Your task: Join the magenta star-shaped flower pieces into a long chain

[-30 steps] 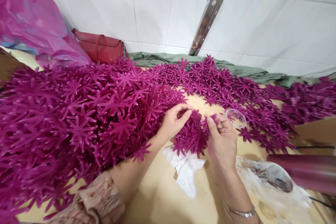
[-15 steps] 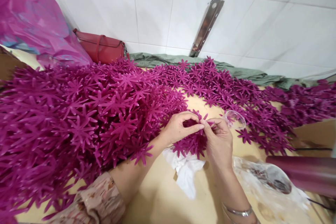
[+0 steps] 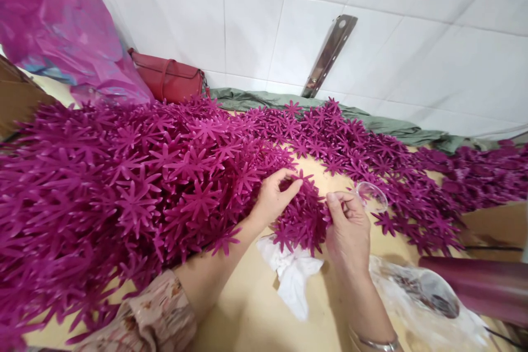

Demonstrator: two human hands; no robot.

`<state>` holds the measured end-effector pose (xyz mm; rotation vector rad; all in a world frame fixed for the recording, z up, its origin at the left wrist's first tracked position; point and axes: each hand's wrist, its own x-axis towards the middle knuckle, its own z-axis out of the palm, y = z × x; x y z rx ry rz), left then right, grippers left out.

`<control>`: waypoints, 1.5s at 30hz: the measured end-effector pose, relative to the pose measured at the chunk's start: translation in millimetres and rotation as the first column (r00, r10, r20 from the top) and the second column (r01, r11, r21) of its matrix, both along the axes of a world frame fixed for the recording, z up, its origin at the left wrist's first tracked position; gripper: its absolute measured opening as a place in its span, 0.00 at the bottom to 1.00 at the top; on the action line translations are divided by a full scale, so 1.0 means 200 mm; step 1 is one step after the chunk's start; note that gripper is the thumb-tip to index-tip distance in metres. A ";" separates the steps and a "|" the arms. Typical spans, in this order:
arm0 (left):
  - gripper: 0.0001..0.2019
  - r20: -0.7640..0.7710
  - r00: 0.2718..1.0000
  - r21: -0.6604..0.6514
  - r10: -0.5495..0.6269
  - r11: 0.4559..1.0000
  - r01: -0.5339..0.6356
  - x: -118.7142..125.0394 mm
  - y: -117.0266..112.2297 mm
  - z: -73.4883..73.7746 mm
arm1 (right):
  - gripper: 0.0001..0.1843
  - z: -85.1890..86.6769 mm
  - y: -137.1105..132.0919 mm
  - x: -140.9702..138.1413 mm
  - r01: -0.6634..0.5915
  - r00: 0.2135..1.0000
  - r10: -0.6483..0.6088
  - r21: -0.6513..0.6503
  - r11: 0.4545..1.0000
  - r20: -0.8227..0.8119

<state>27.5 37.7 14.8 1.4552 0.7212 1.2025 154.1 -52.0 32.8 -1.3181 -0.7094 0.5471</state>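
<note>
My left hand [image 3: 274,195] is closed in a pinch, thumb and forefinger meeting over a small pile of purple star-shaped flower pieces [image 3: 307,223]. Purple petals show right at its fingertips, but I cannot tell whether one is gripped. To the right, my right hand [image 3: 350,225] also pinches, thumb against curled fingers; whatever it holds is too small to name. A gap separates the two hands. Just behind the right hand lies a clear round plastic dish [image 3: 372,197]. A crumpled white cloth [image 3: 295,275] rests in front of the small pile.
A large heap of purple flower pieces [image 3: 165,176] covers the left, and more pieces [image 3: 383,159] spread along the back and right. A red handbag [image 3: 177,81] stands by the tiled wall. On the right are a clear plastic bag [image 3: 408,297] and a dark red cylinder [image 3: 474,286].
My hands, which met at the fingertips, have drawn apart. The left moved left over the small pile; the right moved slightly right. The whole view has shifted a little.
</note>
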 end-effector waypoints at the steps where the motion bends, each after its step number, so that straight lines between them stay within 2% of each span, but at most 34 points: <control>1: 0.07 0.013 1.000 -0.012 0.007 1.000 -0.007 0.00 0.00 0.00 | 0.18 0.01 0.00 0.00 0.015 1.000 -0.015 0.001 1.000 0.017; 6: 0.12 0.013 0.992 0.060 -0.128 0.990 0.127 -0.01 -0.02 0.01 | 0.15 0.04 -0.03 -0.01 -0.002 0.960 0.000 0.006 1.000 0.281; 10: 0.13 0.062 0.992 0.049 -0.109 0.993 0.106 0.00 -0.03 0.01 | 0.10 0.04 -0.03 -0.02 -0.008 0.920 -0.004 0.030 1.000 0.391; 12: 0.14 0.066 0.988 0.062 -0.138 0.989 0.134 -0.01 -0.03 0.02 | 0.09 0.02 -0.02 -0.02 -0.016 0.929 0.007 0.021 1.000 0.370; 18: 0.18 0.085 0.945 0.133 -0.315 0.944 0.302 -0.05 -0.07 0.11 | 0.20 0.00 -0.01 -0.04 -0.083 0.962 0.087 -0.029 0.996 0.259; 24: 0.24 0.088 0.930 0.199 -0.358 0.921 0.335 -0.07 -0.09 0.13 | 0.22 -0.03 -0.01 -0.02 0.021 0.970 -0.024 0.012 1.000 0.240; 28: 0.25 -0.025 0.905 0.297 -0.424 0.861 0.412 -0.07 -0.09 0.12 | 0.16 -0.04 0.00 -0.01 -0.116 0.992 0.116 0.002 0.993 0.040; 30: 0.26 -0.063 0.899 0.323 -0.434 0.843 0.430 -0.07 -0.09 0.12 | 0.17 -0.04 0.01 -0.02 -0.168 0.983 0.168 0.016 0.986 -0.076; 33: 0.25 -0.052 0.914 0.295 -0.403 0.868 0.400 -0.07 -0.09 0.12 | 0.18 -0.04 0.01 -0.02 -0.200 0.960 0.202 0.028 0.979 -0.196; 37: 0.22 -0.051 0.932 0.208 -0.359 0.909 0.362 -0.06 -0.09 0.12 | 0.13 -0.04 0.00 -0.01 -0.230 0.944 0.230 0.030 0.973 -0.237; 41: 0.22 -0.035 0.952 0.126 -0.304 0.944 0.306 -0.04 -0.10 0.10 | 0.12 -0.03 0.00 -0.01 -0.204 0.963 0.202 0.007 0.979 -0.179; 45: 0.21 0.057 0.974 0.020 -0.219 0.976 0.218 -0.02 -0.08 0.07 | 0.14 -0.02 0.00 0.00 -0.132 0.991 0.132 -0.054 0.990 -0.014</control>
